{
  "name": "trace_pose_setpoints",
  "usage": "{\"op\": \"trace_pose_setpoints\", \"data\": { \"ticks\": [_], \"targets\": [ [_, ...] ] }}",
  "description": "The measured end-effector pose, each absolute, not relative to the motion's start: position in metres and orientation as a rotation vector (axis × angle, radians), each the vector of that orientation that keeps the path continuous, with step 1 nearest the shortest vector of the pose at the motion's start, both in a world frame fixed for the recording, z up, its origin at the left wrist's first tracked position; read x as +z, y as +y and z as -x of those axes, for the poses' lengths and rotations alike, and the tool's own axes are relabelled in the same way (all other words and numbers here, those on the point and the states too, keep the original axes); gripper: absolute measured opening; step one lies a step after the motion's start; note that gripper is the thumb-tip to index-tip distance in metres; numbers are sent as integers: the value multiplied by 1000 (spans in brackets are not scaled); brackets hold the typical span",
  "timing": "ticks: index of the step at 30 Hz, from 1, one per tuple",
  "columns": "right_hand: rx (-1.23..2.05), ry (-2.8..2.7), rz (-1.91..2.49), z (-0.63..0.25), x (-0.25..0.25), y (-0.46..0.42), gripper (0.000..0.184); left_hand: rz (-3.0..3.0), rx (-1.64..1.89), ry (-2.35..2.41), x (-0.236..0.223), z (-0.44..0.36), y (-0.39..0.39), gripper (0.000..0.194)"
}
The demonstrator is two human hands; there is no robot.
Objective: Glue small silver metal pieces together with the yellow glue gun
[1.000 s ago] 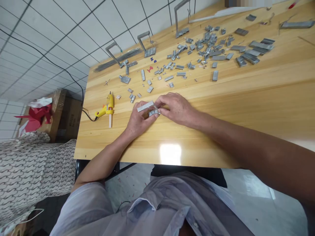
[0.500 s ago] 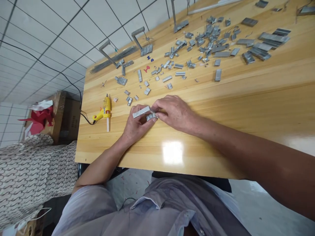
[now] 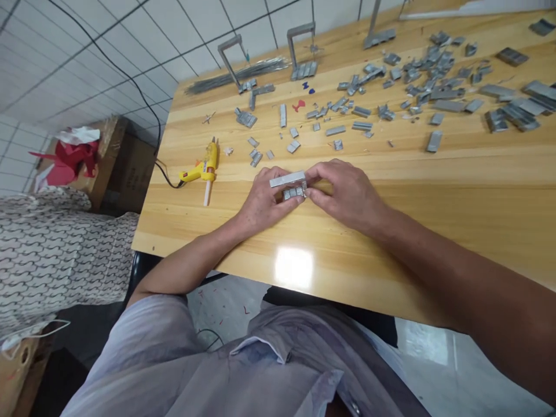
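Note:
Both my hands are together over the near part of the wooden table, on a small angular frame of silver staple strips [image 3: 287, 179]. My left hand [image 3: 262, 202] has its fingers and thumb closed around the frame's left side. My right hand [image 3: 350, 194] pinches its right end between thumb and fingers. The frame's long bar lies uppermost, with a row of short strip blocks below it. Part of it is hidden by my fingers. Several loose staple pieces [image 3: 293, 147] lie just beyond my hands.
A yellow hot glue gun [image 3: 210, 162] with a white glue stick lies to the left, its black cord running off the table. Similar standing frames [image 3: 301, 28] line the back by thin metal wires [image 3: 234, 76]. Piles of staple strips [image 3: 434, 66] spread over the back right.
My view has shifted, so the table's contents sit further right and higher. My hands stay closed on the staple-strip frame, with its bar held more level.

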State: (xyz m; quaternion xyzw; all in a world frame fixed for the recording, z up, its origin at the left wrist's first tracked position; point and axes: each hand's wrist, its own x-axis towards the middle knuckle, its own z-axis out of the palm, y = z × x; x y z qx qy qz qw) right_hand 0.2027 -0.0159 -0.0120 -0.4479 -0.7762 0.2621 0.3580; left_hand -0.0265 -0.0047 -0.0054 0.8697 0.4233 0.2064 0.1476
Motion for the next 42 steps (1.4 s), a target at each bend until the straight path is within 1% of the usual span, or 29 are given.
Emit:
{"op": "trace_pose_setpoints", "data": {
  "ticks": [8,16,22,29,42],
  "targets": [
    [688,-1939,1166,-206,-9,-19,27,-2500,544,1201,-3,24,-4,30],
    [777,-1701,1172,-207,-8,-21,22,-2476,533,1216,-2,21,-4,26],
    [773,-1737,1163,-207,-7,-21,19,-2468,521,1221,-1,21,-4,27],
    [730,-1824,1194,-208,-10,-21,22,-2466,546,1218,-2,21,-4,31],
    [648,-1980,1192,-207,-9,-18,21,-2447,571,1218,-4,21,-4,28]
  ]
}}
